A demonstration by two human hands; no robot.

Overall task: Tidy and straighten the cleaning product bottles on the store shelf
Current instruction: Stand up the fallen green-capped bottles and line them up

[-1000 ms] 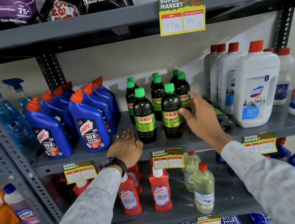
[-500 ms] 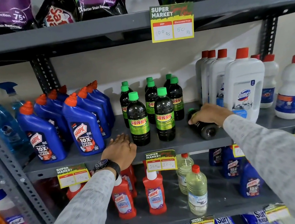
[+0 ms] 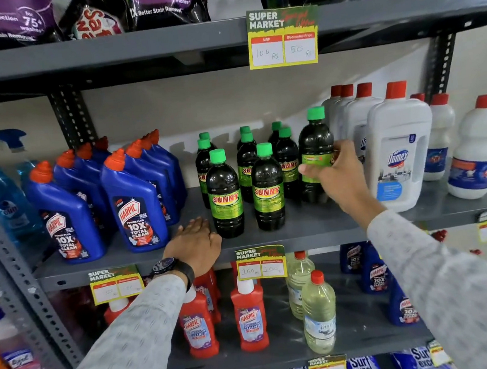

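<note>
While the right hand (image 3: 337, 169) wrapped its fingers around the label of a dark green-capped bottle (image 3: 315, 151), that bottle stood upright, its base at or just above the middle shelf (image 3: 317, 224); contact there could not be told. Just left of the grip stood the other Sunny bottles (image 3: 267, 186) in rows, and just right of it the white Domex bottle (image 3: 398, 159). Well to the left of the grip, the left hand (image 3: 196, 243) lay flat and open on the shelf's front edge, holding nothing, between the blue Harpic bottles (image 3: 134, 204) and the front Sunny bottle.
</note>
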